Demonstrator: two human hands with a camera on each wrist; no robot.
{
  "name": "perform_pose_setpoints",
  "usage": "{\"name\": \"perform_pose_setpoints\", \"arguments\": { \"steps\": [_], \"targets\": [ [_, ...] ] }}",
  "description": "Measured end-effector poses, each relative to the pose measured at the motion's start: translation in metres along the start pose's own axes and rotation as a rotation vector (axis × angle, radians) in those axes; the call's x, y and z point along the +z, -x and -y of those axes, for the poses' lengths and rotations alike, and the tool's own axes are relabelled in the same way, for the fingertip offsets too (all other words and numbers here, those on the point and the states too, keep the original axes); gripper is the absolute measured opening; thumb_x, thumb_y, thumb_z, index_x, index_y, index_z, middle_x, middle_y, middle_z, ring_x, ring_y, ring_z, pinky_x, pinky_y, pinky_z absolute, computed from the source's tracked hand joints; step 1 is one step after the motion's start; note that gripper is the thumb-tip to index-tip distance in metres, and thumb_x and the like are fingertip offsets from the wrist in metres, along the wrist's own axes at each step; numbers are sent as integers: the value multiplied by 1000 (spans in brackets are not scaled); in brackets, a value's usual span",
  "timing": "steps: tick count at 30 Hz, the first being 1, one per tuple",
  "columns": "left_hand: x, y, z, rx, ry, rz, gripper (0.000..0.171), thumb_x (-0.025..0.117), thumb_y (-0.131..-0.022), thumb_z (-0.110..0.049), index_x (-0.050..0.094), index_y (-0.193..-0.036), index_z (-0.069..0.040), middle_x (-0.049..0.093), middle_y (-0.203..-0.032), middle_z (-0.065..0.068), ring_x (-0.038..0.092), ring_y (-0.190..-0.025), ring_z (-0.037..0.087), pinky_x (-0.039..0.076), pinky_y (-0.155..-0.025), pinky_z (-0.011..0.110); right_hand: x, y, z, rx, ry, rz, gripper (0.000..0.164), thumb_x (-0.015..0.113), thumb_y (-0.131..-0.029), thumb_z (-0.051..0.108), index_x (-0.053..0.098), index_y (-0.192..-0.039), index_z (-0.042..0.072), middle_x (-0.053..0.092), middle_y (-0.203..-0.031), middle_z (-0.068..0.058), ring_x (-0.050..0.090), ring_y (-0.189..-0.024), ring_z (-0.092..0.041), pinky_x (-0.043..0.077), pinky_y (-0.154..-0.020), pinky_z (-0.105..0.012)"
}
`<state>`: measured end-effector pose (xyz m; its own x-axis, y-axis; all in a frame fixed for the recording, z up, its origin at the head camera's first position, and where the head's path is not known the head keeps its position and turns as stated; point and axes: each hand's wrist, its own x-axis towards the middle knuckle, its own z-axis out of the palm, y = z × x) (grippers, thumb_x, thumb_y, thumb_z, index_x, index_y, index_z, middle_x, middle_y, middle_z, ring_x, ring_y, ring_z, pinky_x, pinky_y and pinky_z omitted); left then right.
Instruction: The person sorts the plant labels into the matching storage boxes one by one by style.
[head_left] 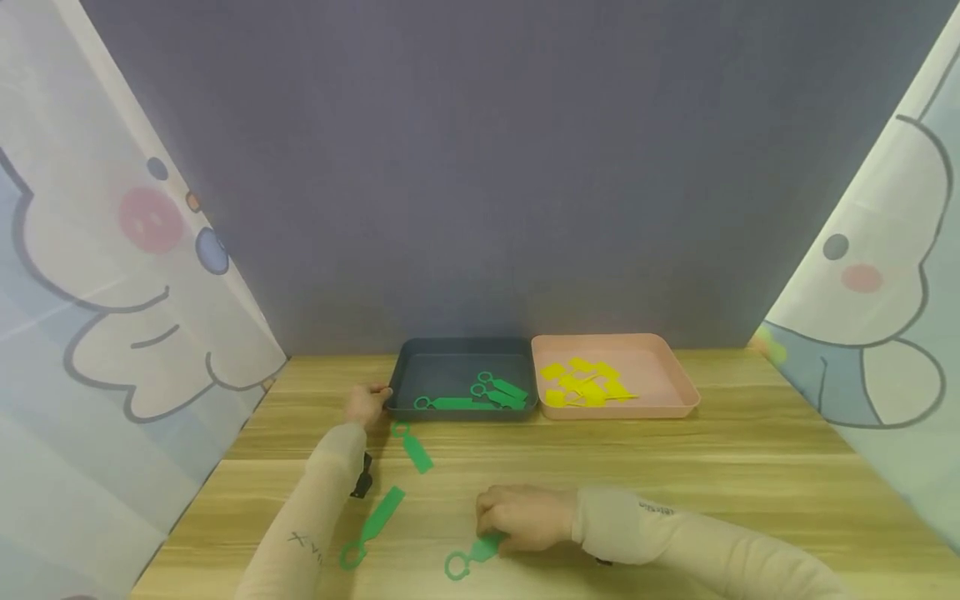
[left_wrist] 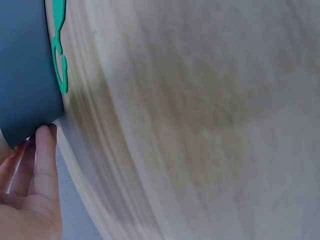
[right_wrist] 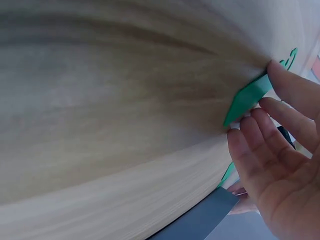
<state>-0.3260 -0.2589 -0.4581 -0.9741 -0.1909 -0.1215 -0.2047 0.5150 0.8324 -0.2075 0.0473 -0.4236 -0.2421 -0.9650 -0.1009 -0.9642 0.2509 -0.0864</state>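
My left hand holds the left wall of a dark blue-grey tray, thumb at the rim and fingers against the outside. Nearer on the table, my right hand pinches a flat green plastic tag with a ring end between thumb and fingers. In the right wrist view this tag tilts, its wide end towards the fingertips. A green tag lies just in front of the dark tray, and another green tag lies nearer, by the left forearm. Inside the dark tray are several green tags.
A pink tray stands against the dark tray's right side and holds several yellow tags with thin tails. Behind both trays rises a dark grey panel. Cloths printed with cartoon figures hang at left and right.
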Motion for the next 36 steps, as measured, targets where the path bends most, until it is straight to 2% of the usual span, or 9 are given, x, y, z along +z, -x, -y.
{"name": "perform_pose_setpoints", "arguments": {
  "steps": [4, 9, 13, 18, 25, 36],
  "targets": [
    [0, 0, 0, 1, 6, -7, 36, 49, -93, -17, 53, -122, 3, 53, -123, 27, 64, -89, 28, 54, -75, 33, 1, -2, 0, -33, 12, -10, 23, 71, -76, 24, 68, -99, 19, 58, -94, 12, 51, -86, 5, 40, -78, -3],
    [1, 1, -2, 11, 6, -12, 35, 50, -92, -17, 54, -121, 3, 56, -120, 26, 64, -88, 26, 54, -75, 33, 1, -1, 1, -22, -19, -8, 23, 70, -77, 21, 68, -100, 17, 61, -95, 12, 53, -87, 5, 41, -79, -3],
    [0, 4, -5, 14, 14, 1, 35, 49, -93, -15, 53, -121, 4, 54, -121, 27, 64, -89, 29, 54, -74, 33, 2, -1, 2, -24, -32, -17, 21, 69, -79, 19, 68, -100, 17, 62, -94, 11, 54, -86, 5, 41, -78, -3],
    [0, 8, -4, -4, 25, 1, 35, 48, -93, -16, 51, -123, 4, 53, -123, 27, 61, -97, 33, 52, -83, 38, 3, -3, 2, -42, -26, -30, 20, 68, -79, 18, 68, -100, 16, 62, -93, 11, 54, -85, 6, 40, -76, -2],
    [2, 8, 0, 2, 44, -18, 34, 49, -93, -14, 52, -121, 5, 53, -122, 27, 62, -96, 33, 54, -78, 33, 7, -2, 1, -32, -60, -22, 22, 69, -78, 19, 68, -100, 16, 62, -94, 11, 53, -86, 6, 40, -77, -1],
    [1, 8, -2, -3, 58, -2, 36, 47, -94, -16, 50, -124, 3, 50, -127, 27, 59, -102, 36, 53, -84, 38, 3, -2, 1, -42, -51, -26, 22, 71, -77, 19, 69, -98, 16, 63, -92, 11, 53, -83, 7, 39, -74, 0]
  ]
}}
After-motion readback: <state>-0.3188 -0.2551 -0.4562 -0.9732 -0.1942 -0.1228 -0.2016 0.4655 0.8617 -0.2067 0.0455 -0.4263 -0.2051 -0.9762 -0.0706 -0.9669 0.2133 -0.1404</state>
